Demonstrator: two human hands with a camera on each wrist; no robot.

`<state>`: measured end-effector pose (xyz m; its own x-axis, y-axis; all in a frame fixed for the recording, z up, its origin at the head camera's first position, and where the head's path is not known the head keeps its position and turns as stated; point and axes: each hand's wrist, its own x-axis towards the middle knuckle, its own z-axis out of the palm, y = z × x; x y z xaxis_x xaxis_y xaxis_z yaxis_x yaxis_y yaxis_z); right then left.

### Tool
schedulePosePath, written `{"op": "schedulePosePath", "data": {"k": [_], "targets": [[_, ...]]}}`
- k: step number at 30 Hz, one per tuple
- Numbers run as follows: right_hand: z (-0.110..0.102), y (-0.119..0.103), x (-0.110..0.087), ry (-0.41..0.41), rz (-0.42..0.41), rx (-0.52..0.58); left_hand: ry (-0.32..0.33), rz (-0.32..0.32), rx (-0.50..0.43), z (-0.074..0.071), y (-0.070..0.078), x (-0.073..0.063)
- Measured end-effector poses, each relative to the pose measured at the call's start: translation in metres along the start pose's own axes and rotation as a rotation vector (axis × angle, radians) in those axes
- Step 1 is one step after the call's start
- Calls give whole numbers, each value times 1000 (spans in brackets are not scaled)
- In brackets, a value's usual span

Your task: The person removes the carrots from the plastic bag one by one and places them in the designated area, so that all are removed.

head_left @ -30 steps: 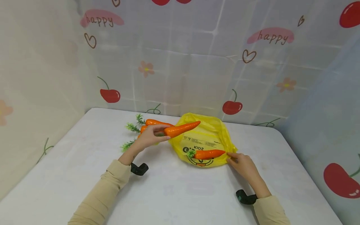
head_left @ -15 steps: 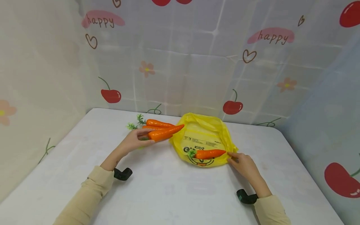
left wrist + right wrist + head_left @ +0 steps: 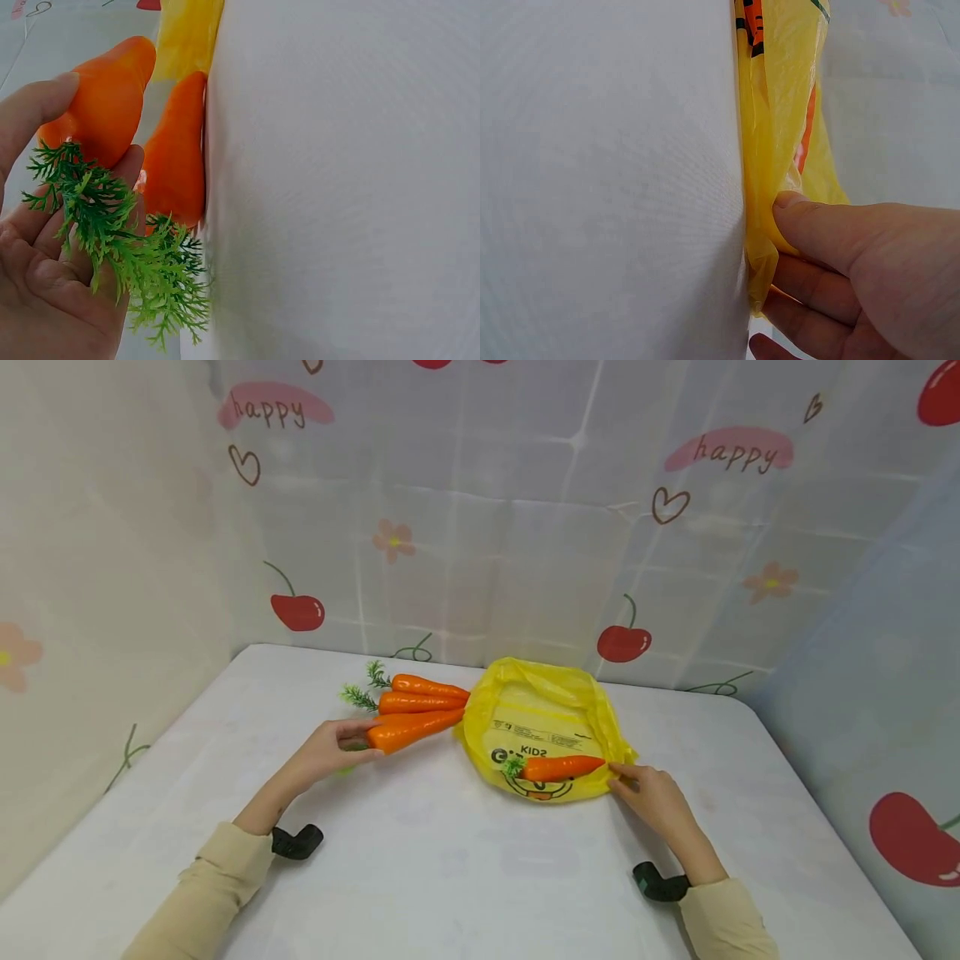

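My left hand [image 3: 322, 753] pinches an orange carrot [image 3: 412, 729] by its thick end, with its tip pointing right towards a yellow plastic bag [image 3: 540, 722]. In the left wrist view, green leafy fronds [image 3: 97, 217] hang from the held carrot over the palm, and another carrot [image 3: 176, 154] lies on the table just beyond it. Behind the held one lie a carrot [image 3: 427, 685] and a second carrot [image 3: 420, 702], tips near the bag. On the bag's near part rests one more carrot [image 3: 562, 767]. My right hand [image 3: 656, 797] pinches the bag's right edge between thumb and fingers.
The white table [image 3: 480, 877] runs to a printed curtain [image 3: 465, 527] at its back edge, with more cloth at both sides. A black wrist device [image 3: 298, 842] sits on the left wrist, and another device [image 3: 660, 882] on the right.
My left hand has moved left and towards me with its carrot, away from over the bag and down beside the other carrots. The right hand stays on the bag's edge.
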<state>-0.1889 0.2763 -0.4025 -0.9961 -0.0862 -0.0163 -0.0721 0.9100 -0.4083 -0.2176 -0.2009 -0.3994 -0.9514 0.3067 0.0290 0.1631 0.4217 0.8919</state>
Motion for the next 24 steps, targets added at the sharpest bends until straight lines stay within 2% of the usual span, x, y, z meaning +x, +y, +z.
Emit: {"op": "schedulePosePath", "data": {"k": [10, 24], "targets": [[-1, 0, 0, -7, 0, 5, -29, -38, 8, -2, -5, -7], [-1, 0, 1, -12, 0, 1, -38, -2, 122, 7, -12, -3]]}}
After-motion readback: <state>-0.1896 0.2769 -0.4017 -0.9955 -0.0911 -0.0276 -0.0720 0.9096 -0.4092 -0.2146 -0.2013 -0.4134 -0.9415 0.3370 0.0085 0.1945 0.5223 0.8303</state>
